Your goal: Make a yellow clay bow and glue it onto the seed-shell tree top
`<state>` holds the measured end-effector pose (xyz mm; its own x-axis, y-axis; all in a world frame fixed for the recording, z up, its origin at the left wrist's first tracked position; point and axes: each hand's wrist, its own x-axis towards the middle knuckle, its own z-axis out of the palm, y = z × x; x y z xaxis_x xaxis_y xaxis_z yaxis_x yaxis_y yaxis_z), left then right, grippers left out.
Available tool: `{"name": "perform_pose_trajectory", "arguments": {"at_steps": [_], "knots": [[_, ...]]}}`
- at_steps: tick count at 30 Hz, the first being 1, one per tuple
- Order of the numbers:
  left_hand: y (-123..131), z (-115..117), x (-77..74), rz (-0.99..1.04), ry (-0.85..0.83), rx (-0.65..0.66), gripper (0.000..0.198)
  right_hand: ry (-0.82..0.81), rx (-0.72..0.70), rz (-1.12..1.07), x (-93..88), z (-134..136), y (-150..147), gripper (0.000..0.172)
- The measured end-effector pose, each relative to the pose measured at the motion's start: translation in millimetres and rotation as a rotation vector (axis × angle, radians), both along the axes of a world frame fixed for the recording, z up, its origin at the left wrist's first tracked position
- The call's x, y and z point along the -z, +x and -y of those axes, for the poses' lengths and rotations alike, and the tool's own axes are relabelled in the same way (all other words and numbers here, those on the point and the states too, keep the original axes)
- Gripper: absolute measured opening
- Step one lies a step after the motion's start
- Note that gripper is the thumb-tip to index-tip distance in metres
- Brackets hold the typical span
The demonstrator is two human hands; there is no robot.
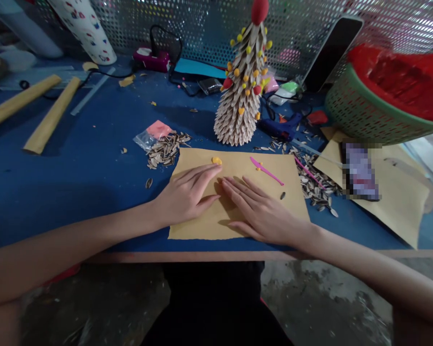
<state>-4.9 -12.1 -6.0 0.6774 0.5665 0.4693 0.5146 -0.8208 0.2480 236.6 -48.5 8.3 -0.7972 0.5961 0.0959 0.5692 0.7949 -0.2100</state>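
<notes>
My left hand (192, 193) lies on a sheet of tan paper (195, 229), fingers stretched out. Its fingertips are at a small lump of yellow clay (216, 160). Flat on the same sheet is my right hand (261, 207), its fingers extended towards the left one; whether anything lies under its fingertips I cannot tell. A pink plastic modelling knife (269, 173) with yellow bits on it rests beyond the right hand, and a single sunflower seed (283, 195) is beside it. Behind the paper stands a cone-shaped tree of seed shells (238, 113), dotted with yellow, orange and red balls.
Piles of sunflower seeds (164, 151) lie left and right of the paper. A blue glue gun (281, 126) and a green basket (375, 110) with a red bag are on the right, near a phone (334, 53). Tan paper rolls (52, 117) lie left.
</notes>
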Motion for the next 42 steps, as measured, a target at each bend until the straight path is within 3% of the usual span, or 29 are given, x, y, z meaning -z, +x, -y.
{"name": "perform_pose_trajectory", "arguments": {"at_steps": [15, 19, 24, 29, 37, 42], "knots": [[0, 0, -0.2, -0.020, -0.029, 0.025, 0.052, 0.004, -0.055, 0.011, -1.9, -3, 6, 0.085], [0, -1, -0.9, -0.029, -0.039, 0.031, 0.053, -0.004, -0.133, -0.006, -0.3, -4, 8, 0.083], [0, -1, -0.6, -0.013, -0.055, 0.032, 0.055, -0.018, -0.071, -0.003, -2.1, -8, 6, 0.083], [0, -1, -0.7, -0.031, -0.054, 0.033, 0.054, -0.067, -0.177, -0.015, -4.4, -10, 11, 0.079], [0, -1, -0.9, -0.043, -0.068, 0.038, 0.055, -0.049, -0.150, 0.002, -1.9, -9, 9, 0.088], [1, -1, -1.2, -0.026, -0.025, 0.039, 0.055, -0.048, -0.073, -0.069, -13.9, -11, 16, 0.081]]}}
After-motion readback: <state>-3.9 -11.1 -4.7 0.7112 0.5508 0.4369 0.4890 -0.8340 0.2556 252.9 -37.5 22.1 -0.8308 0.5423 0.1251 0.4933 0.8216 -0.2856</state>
